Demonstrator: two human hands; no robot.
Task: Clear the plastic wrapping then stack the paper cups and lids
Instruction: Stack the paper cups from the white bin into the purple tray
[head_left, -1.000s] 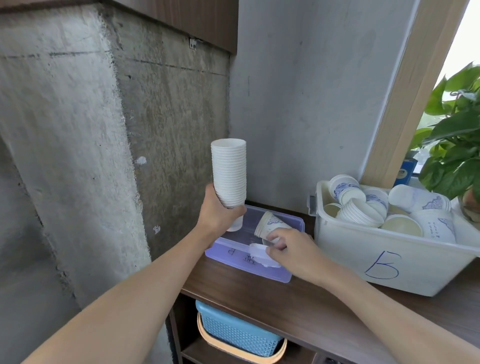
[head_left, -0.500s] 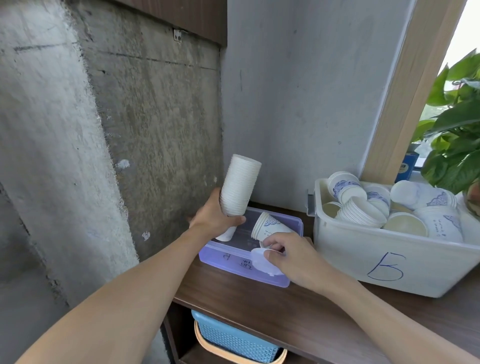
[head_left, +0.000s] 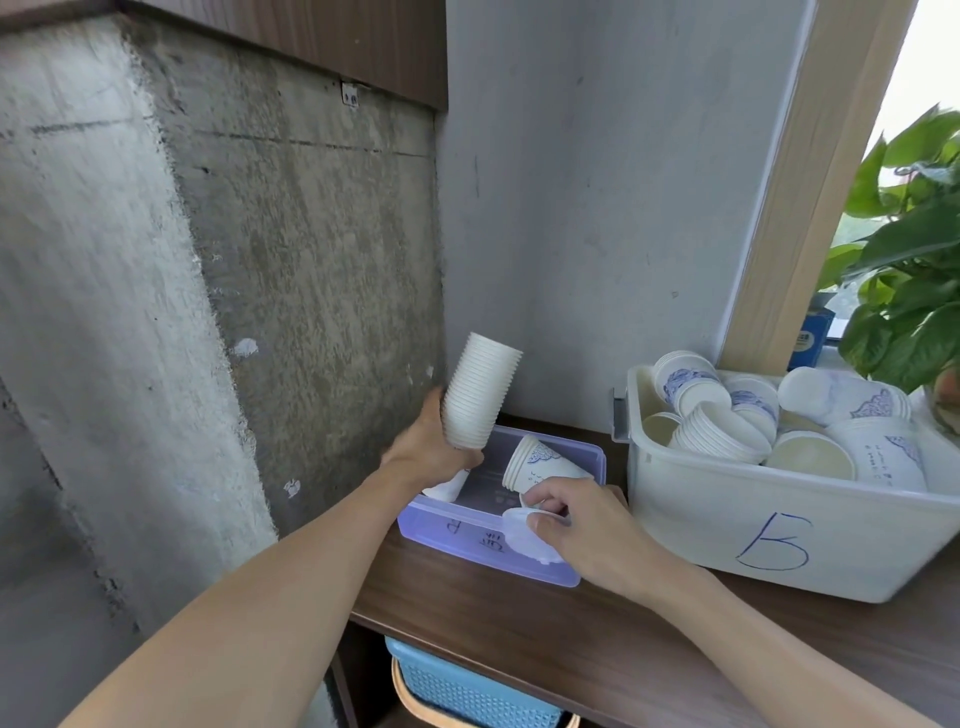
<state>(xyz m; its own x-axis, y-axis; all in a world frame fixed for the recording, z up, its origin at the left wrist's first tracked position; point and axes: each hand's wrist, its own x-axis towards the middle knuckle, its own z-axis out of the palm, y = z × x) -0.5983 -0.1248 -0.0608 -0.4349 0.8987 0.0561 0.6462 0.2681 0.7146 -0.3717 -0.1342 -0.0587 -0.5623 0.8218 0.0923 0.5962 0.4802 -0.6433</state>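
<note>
One ribbed cup stack (head_left: 480, 389) fills left hand (head_left: 431, 454); right hand (head_left: 589, 525) pinches lid (head_left: 519, 532).

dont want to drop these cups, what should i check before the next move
1. Left hand grips the tall cup stack: ok.
2. Tall cup stack upright: not ok, it tilts right.
3. Right hand has a hold on the printed cups: cannot tell, fingers curl at their base.
4. Printed cups' open end faces the left hand: ok.
5. Purple bin has bare floor showing: ok.
</note>
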